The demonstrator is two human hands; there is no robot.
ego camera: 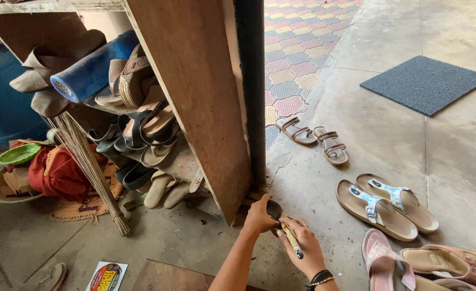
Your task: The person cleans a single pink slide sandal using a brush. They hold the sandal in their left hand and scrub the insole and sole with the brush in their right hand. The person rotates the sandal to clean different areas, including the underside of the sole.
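Observation:
My left hand (258,216) is closed on a small dark rounded object (274,208) just above the concrete floor, at the foot of the wooden shoe rack's side panel (205,108). My right hand (306,247), with dark bands on its wrist, touches the left hand. It grips a thin pale stick with a dark tip (292,242) that points down and to the right. What the dark object is cannot be made out.
The rack holds several sandals (141,129) and a rolled blue mat (92,70). A straw broom (90,167) leans on it beside a red bag (60,172). Pairs of sandals (383,205) lie on the floor to the right. A grey doormat (424,83) lies beyond.

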